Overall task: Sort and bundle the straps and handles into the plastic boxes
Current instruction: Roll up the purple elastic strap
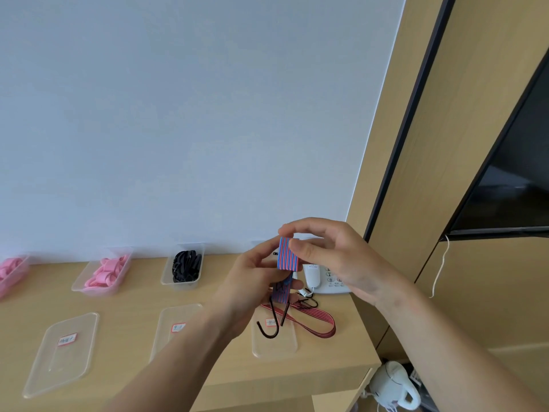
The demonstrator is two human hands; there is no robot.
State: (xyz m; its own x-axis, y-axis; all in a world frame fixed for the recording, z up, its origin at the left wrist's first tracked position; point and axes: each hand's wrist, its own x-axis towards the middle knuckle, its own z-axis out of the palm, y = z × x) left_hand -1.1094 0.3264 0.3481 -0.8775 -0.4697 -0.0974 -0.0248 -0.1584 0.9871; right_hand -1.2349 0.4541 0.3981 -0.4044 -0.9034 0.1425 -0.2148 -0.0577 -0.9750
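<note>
A pale wooden desk (133,304) stands against a blank white wall (178,114). At the centre, raised above the desk, two bare hands hold a blue and red striped strap (287,253) folded into a short thick wad. The right hand (335,257) pinches the wad between thumb and fingertips. The left hand (255,278), at its 8 o'clock, curls its fingers around the strap's lower part. A black hook (269,331) dangles below the hands at 6 o'clock.

Behind the hands, at 3 o'clock and partly hidden by them, sits a white telephone (318,282). A red striped strap (318,319) with dark hooks lies looped on the desk at 5 o'clock, partly across a clear lid (274,347). Farther right hang a white cord (440,269) and a dark screen (517,179); a white hair dryer (392,385) lies below the desk edge.

Along the wall, at 9 o'clock from the hands, stand three clear plastic boxes. The nearest box (166,278) holds black bands, the middle box (80,281) pink handles, and the far left box (25,270), cut off by the frame, more pink pieces. Two more labelled lids (44,379) (166,319) lie flat in front.
</note>
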